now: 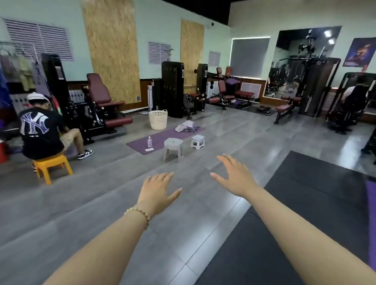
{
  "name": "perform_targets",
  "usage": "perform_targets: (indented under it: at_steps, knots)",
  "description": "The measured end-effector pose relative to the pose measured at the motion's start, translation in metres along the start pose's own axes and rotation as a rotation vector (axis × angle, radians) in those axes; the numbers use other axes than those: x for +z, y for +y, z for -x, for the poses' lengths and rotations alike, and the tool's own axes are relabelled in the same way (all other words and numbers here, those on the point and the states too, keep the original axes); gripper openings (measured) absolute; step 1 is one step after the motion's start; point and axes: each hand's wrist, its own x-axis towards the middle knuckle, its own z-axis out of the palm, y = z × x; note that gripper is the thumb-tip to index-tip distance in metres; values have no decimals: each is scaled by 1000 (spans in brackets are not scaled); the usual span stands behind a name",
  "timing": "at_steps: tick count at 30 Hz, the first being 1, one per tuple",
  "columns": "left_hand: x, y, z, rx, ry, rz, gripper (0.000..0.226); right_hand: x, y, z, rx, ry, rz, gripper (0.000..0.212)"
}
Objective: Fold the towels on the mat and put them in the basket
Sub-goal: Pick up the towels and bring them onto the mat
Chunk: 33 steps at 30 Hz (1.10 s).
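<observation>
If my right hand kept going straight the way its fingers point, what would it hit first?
From the right hand, likely the small white step stool beside the purple mat, with the towels beyond. Only bare floor lies between; depth is unclear.

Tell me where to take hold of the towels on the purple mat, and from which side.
Likely pinch a raised fold on top of the towels, coming from the near side by the small stool: the heap lies crumpled.

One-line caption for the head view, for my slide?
Left hand and right hand open, empty; towels heaped on the purple mat near the basket, far ahead.
</observation>
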Motion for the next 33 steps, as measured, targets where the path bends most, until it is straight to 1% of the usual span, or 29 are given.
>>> perform_targets:
  at_steps: [6,9,10,12,13,15,17,18,21,22,25,29,33]
  knots:
    - [33,-39,-105,-19,-7,-3,99,47,22,-102,33,-94,-2,66]
    - [59,-58,-166,-5,-47,-4,81,76,40,-156,51,-129,6,65]
    - [69,-65,-187,5,-63,0,79,87,45,-174,62,-143,11,65]
    - [88,-80,-232,27,-91,-2,87,109,56,-212,96,-148,0,65]
    - [96,-88,-256,40,-101,-3,86,119,62,-233,108,-139,-8,65]
    - [111,-105,-307,77,-103,-5,74,134,71,-279,129,-123,-15,64]
    - [119,-121,-360,115,-107,-10,69,143,78,-327,161,-110,-13,64]
    - [123,-130,-388,124,-107,-15,71,146,81,-350,182,-101,-25,65]
    - [131,-146,-465,144,-81,-29,97,154,96,-415,202,-72,-64,65]
    - [136,-150,-489,156,-83,-23,101,156,103,-436,203,-72,-59,65]
    - [160,-158,-559,186,-81,-30,102,166,130,-497,212,-58,-38,66]
    - [195,-167,-657,188,-86,-15,95,190,176,-591,196,-86,-9,68]
    - [224,-175,-762,154,-64,-8,100,211,227,-697,165,-117,-14,68]
